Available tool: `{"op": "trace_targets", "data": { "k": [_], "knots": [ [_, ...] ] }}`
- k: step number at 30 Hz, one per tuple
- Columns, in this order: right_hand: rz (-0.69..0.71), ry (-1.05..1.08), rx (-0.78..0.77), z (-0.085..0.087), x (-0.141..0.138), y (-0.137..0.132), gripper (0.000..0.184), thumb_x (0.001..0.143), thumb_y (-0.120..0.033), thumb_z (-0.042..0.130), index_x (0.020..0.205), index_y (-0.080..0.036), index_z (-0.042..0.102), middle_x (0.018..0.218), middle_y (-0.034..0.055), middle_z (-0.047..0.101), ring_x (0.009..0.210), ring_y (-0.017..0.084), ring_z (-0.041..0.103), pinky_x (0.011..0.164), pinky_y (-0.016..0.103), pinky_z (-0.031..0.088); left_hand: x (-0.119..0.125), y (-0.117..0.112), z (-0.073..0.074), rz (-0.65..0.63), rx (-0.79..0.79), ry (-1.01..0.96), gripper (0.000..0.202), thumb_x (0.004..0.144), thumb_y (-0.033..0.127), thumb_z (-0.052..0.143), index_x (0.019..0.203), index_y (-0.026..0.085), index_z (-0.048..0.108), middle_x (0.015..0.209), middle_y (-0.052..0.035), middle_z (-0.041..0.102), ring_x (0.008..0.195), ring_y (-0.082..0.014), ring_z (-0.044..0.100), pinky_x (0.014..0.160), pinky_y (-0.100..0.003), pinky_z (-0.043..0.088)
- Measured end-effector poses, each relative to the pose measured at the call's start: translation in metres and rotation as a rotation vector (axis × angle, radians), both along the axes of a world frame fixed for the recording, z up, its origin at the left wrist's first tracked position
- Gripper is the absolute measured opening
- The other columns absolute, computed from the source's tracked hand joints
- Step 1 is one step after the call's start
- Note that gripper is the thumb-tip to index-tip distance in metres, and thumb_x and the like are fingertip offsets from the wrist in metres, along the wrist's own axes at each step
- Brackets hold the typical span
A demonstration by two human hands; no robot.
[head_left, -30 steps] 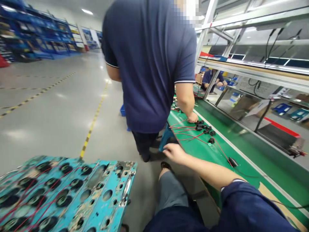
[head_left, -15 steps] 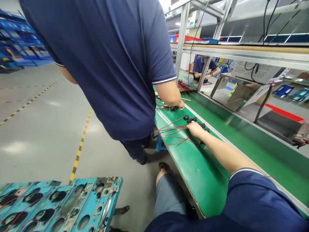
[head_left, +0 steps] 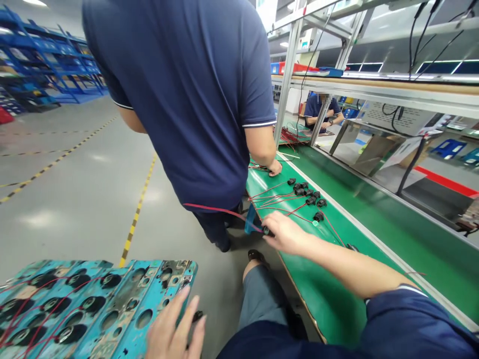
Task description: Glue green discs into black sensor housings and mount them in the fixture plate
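My right hand [head_left: 286, 233] is closed on a small black part with a red wire [head_left: 220, 208] trailing left from it, over the near edge of the green bench [head_left: 299, 279]. The fingers hide most of the black part. Low in the view, my left hand [head_left: 175, 326] is open with fingers spread, holding nothing, beside the right end of a worn teal plate [head_left: 149, 294]. Round black parts with red wires [head_left: 92, 304] sit in several of the plate's holes. More black wired parts [head_left: 309, 192] lie grouped on the bench.
A co-worker in a navy shirt [head_left: 194, 99] stands ahead with a hand [head_left: 276, 168] over the bench. Beyond the bench's pale divider strip [head_left: 370, 244], another person [head_left: 324, 114] sits. A metal shelf frame [head_left: 290, 75] rises at the right. Red wires [head_left: 294, 134] lie bundled farther along.
My right hand has come back from the parts group toward the bench's near edge, carrying one black part with its red wire. My left hand has entered at the bottom beside the teal plate.
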State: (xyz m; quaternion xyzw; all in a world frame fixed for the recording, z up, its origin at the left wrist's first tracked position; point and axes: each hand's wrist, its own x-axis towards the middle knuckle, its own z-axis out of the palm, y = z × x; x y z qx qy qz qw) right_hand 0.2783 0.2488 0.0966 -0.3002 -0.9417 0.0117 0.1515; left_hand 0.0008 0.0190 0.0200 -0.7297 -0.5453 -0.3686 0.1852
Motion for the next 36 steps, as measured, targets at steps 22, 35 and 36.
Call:
{"op": "trace_targets", "data": {
  "k": [22, 35, 36],
  "knots": [
    [0.683, 0.65, -0.554, -0.095, -0.28, -0.221, 0.031, 0.096, -0.032, 0.064, 0.127, -0.028, 0.068, 0.106, 0.0089, 0.07, 0.091, 0.021, 0.07, 0.081, 0.036, 0.06, -0.052, -0.166, -0.013, 0.711, -0.135, -0.301, 0.018, 0.099, 0.013, 0.05, 0.108, 0.018, 0.065, 0.09, -0.0065, 0.07, 0.084, -0.0214, 0.063, 0.079, -0.039, 0.049],
    [0.612, 0.288, -0.581, -0.198, -0.436, -0.302, 0.037, 0.088, -0.02, 0.069, 0.125, -0.017, 0.066, 0.117, 0.0142, 0.07, 0.11, 0.026, 0.067, 0.1, 0.04, 0.054, -0.204, -0.289, -0.093, 1.098, -0.396, -0.236, 0.029, 0.094, 0.013, 0.042, 0.096, 0.016, 0.071, 0.087, -0.012, 0.066, 0.086, -0.0284, 0.06, 0.082, -0.043, 0.052],
    [0.603, 0.252, -0.572, -0.2, -0.44, -0.305, 0.037, 0.088, -0.019, 0.068, 0.126, -0.017, 0.065, 0.118, 0.0148, 0.069, 0.11, 0.027, 0.067, 0.1, 0.04, 0.054, -0.213, -0.288, -0.101, 1.112, -0.407, -0.237, 0.029, 0.094, 0.013, 0.042, 0.094, 0.016, 0.071, 0.087, -0.012, 0.066, 0.085, -0.0282, 0.06, 0.081, -0.042, 0.052]
  ]
}}
